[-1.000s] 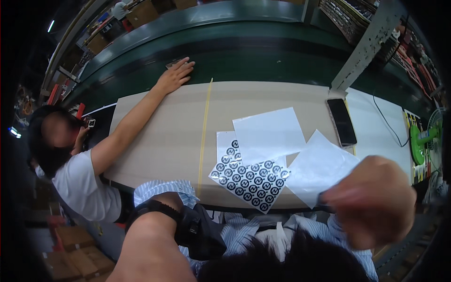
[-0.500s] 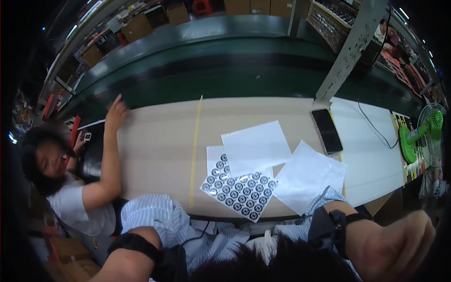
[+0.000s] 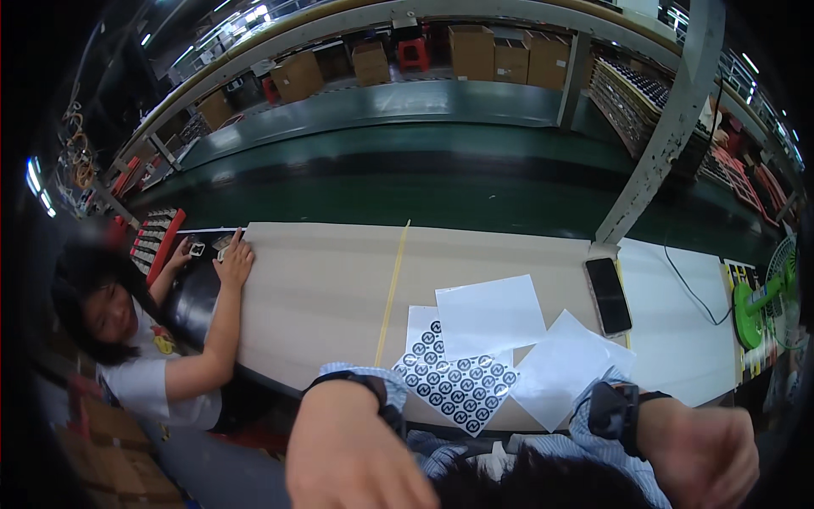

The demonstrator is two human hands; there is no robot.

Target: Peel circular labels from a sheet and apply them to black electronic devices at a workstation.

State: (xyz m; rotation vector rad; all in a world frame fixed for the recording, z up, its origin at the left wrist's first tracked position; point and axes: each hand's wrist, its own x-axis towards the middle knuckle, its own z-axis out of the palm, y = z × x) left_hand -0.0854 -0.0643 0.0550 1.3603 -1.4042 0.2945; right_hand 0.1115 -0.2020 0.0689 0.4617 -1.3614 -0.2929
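A person's left hand (image 3: 360, 454) is raised with its back showing, blurred fingers pointing down toward the lower edge of the view, while the right hand (image 3: 705, 454), also raised and well apart, shows bent fingers in a blur.

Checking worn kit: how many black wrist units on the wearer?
2: one black unit by the left hand, partly hidden; another unit by the right hand. Others may be out of sight.

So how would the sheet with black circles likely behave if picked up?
The sheet with black circles looks paper-thin, so it would probably flex and feel light. A plain white sheet overlaps its upper part, so that one might shift along with it.
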